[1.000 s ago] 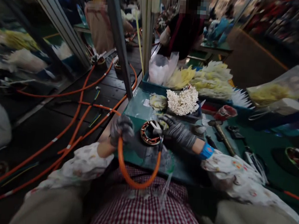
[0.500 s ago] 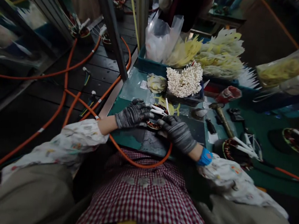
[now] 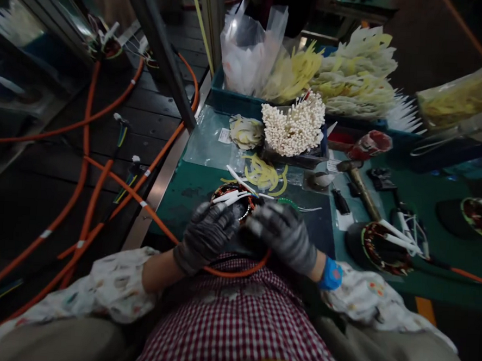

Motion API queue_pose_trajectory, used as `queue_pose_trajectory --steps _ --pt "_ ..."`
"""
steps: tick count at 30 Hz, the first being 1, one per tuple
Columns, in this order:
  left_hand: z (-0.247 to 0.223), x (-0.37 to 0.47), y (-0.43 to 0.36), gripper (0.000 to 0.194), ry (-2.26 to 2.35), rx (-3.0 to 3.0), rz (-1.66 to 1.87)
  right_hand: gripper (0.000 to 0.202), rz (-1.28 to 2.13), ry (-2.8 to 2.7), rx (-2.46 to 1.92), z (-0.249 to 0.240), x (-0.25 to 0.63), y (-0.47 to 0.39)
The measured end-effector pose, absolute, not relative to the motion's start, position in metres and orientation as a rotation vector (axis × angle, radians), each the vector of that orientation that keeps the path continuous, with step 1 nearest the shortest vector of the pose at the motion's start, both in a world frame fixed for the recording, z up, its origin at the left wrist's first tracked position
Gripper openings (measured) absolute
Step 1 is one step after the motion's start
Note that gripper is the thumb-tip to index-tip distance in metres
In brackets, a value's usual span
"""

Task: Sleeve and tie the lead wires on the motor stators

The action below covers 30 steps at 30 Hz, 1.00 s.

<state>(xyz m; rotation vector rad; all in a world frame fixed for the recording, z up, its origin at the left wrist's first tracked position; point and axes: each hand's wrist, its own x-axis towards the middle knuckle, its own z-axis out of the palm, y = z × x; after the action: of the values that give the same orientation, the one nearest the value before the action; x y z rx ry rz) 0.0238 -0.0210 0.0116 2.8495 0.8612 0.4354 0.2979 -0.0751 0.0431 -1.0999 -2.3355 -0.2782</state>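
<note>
A wire-wound ring (image 3: 219,190) with white sleeved leads stands near the front edge of the green table, tilted. My left hand (image 3: 210,234), in a grey striped glove, is closed against its near left side, fingers together and partly hiding it. My right hand (image 3: 286,235), gloved alike, is at the ring's right side; motion smears its fingertips, so its grip cannot be made out. Thin white and green wires extend right from the ring. Yellow strips (image 3: 261,173) lie just behind it.
Behind are a box of white-tipped sticks (image 3: 293,126) and a teal bin (image 3: 225,100) with bags and yellow-white strips. A hammer (image 3: 360,190) and another wound ring (image 3: 378,249) are right. Orange hoses (image 3: 157,214) cross the left side and my lap.
Both hands have moved nearer to my body, and the ring has shifted left and is more exposed. The left hand has turned, with its fingers now pointing more forward. The view has shifted slightly.
</note>
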Motion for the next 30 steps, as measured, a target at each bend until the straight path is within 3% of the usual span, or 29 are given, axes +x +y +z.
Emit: queue_pose_trajectory --steps 5,8,12,16,20,22,30 --pt "0.050 0.027 0.017 0.014 0.633 2.923 0.358 0.011 -0.177 -2.320 -1.093 0.008 0.305 -0.130" --pt "0.082 0.045 0.046 0.026 0.596 2.895 0.365 0.024 -0.093 -2.134 -1.181 0.004 0.329 -0.136" --pt "0.095 0.087 0.063 0.064 0.556 2.996 0.243 0.045 -0.317 -1.894 -1.343 0.025 0.347 -0.134" --pt "0.084 0.108 0.073 0.053 0.468 3.040 0.139 0.039 -0.288 -2.001 -1.389 0.030 0.324 -0.134" --pt "0.071 0.099 0.084 0.052 0.285 3.044 0.255 0.065 0.026 -2.029 -1.756 0.007 0.291 -0.134" --pt "0.068 0.094 0.088 0.052 0.218 3.033 0.328 0.068 0.124 -1.943 -1.816 0.003 0.284 -0.135" --pt "0.069 0.108 0.105 0.032 0.258 2.614 0.245 0.040 -0.158 -2.003 -1.879 0.083 0.322 -0.119"
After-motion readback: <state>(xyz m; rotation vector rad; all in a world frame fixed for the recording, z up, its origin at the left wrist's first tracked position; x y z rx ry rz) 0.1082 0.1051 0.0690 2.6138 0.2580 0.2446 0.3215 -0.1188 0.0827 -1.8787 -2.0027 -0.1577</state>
